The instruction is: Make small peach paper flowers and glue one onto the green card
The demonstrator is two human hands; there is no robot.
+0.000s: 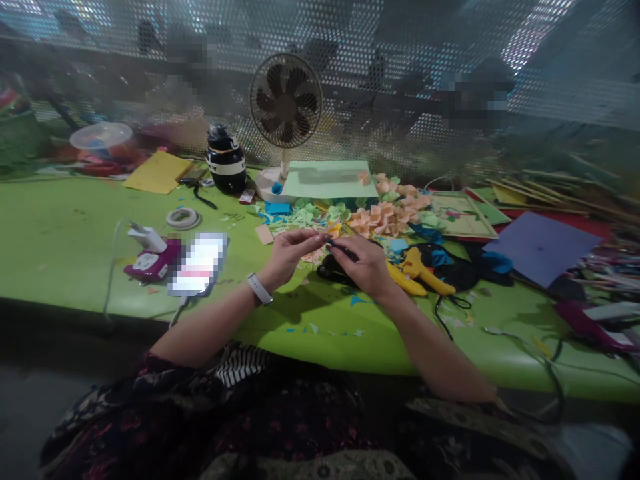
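Note:
Over the green table (65, 240), my left hand (290, 252) pinches a small dark piece between thumb and fingertips. A white band sits on that wrist. My right hand (363, 263) is closed around a thin dark stick-like tool (340, 247) whose tip meets the left fingers. Under the right hand lies a black object (330, 270). Just beyond the hands is a heap of folded orange and green paper pieces (385, 213).
A small fan (286, 100) stands on a white base behind a pale green sheet (330, 180). A phone (197, 263), a purple charger (150, 260), a tape roll (183, 218), a black jar (226, 160), a yellow glue gun (420, 270), purple paper (540, 247) and sticks surround the hands.

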